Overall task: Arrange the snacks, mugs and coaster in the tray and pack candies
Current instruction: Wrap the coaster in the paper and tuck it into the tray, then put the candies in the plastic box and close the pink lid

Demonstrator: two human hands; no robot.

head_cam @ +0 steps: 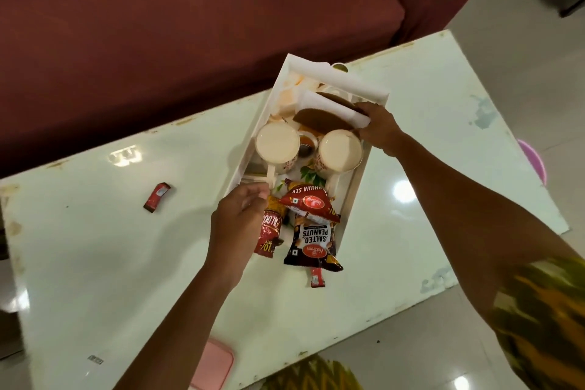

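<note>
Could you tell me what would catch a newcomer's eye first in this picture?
Most striking is the white tray in the middle of the pale table, holding two white mugs side by side and bright snack packets at its near end. The left hand grips its near-left edge, the right hand its far-right side. One red candy lies alone to the left.
</note>
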